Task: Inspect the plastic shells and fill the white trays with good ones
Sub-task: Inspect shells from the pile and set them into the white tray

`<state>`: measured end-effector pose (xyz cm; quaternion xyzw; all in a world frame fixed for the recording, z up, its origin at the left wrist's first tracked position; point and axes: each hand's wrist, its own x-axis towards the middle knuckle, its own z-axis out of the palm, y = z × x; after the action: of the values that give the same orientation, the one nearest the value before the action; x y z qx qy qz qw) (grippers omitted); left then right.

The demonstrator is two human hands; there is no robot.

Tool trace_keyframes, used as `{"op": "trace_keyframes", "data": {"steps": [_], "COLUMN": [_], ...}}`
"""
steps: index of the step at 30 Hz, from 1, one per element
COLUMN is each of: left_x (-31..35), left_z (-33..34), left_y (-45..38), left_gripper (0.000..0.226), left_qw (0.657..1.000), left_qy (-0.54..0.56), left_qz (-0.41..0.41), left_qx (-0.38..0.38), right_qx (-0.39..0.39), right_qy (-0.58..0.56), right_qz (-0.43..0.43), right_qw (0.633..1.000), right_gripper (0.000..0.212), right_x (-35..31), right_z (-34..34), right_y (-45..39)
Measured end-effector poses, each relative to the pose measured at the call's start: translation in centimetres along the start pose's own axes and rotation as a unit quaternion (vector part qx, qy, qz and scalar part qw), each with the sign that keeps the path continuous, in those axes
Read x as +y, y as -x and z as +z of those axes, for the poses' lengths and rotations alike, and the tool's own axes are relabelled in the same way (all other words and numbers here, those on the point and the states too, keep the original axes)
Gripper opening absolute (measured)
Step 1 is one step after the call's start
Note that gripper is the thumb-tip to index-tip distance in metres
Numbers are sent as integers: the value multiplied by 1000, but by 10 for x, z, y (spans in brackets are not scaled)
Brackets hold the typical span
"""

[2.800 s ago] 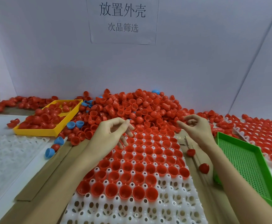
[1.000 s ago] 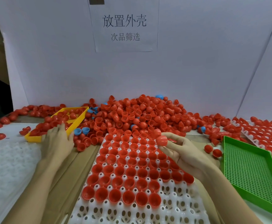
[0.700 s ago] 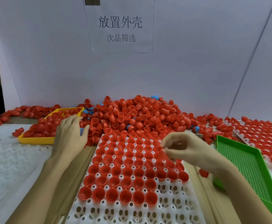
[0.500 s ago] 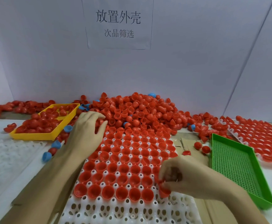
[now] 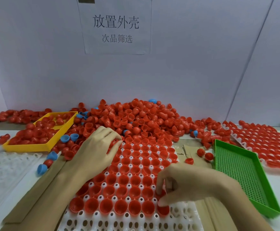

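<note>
A paper sign printed with Chinese characters is hanging on the white backboard. Flattened cardboard is lying under the work area, possibly in overlapping sheets.

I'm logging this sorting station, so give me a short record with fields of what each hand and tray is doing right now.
right hand: seating a red shell at the right end of the nearest filled row
left hand: reaching into the shell pile
white tray: far rows filled, near rows bare
yellow tray: holds red shells
green tray: no shells inside
</note>
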<state>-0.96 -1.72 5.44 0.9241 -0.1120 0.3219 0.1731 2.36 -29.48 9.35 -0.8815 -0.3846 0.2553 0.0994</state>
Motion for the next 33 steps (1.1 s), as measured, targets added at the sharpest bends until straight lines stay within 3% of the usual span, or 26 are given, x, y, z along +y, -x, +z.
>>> {"op": "trace_keyframes", "data": {"steps": [3, 6, 10, 13, 16, 23, 25, 27, 28, 30, 31, 33], "left_x": [-2, -3, -1, 3, 8, 15, 16, 16, 15, 14, 13, 11], "left_z": [-1, -1, -2, -1, 0, -2, -3, -3, -3, -3, -3, -3], "left_y": [0, 1, 1, 0, 0, 1, 1, 2, 2, 2, 2, 3], "left_gripper": [9, 10, 8, 6, 6, 8, 8, 9, 10, 12, 13, 15], "left_qw": [1000, 1000, 1000, 1000, 998, 993, 994, 994, 994, 994, 994, 994], "left_qy": [-4, -8, -8, -14, 0, 3, 7, 10, 9, 10, 11, 10], "left_qz": [-7, -13, -3, 21, 52, 97, 94, 90, 89, 87, 87, 85], "left_qx": [-4, -12, -16, -11, -25, -60, -57, -59, -62, -68, -68, -70], "right_qx": [-9, 85, 346, 387, 407, 497, 573, 607, 574, 435, 367, 304], "right_qy": [-87, -229, -434, -507, -526, -470, -381, -218, -137, -11, 29, 76], "right_qz": [-65, -92, -38, 3, 10, 17, 47, 133, 190, 310, 358, 406], "right_qw": [994, 965, 831, 770, 746, 729, 724, 753, 785, 845, 858, 859], "right_gripper": [27, 26, 30, 31, 32, 25, 20, 21, 28, 43, 45, 38], "right_x": [17, 40, 60, 64, 64, 74, 85, 102, 112, 128, 133, 137], "right_z": [-29, -40, -12, 7, 10, 5, -1, -10, -14, -20, -21, -18], "right_y": [-7, -23, -59, -71, -71, -65, -62, -62, -63, -65, -67, -69]}}
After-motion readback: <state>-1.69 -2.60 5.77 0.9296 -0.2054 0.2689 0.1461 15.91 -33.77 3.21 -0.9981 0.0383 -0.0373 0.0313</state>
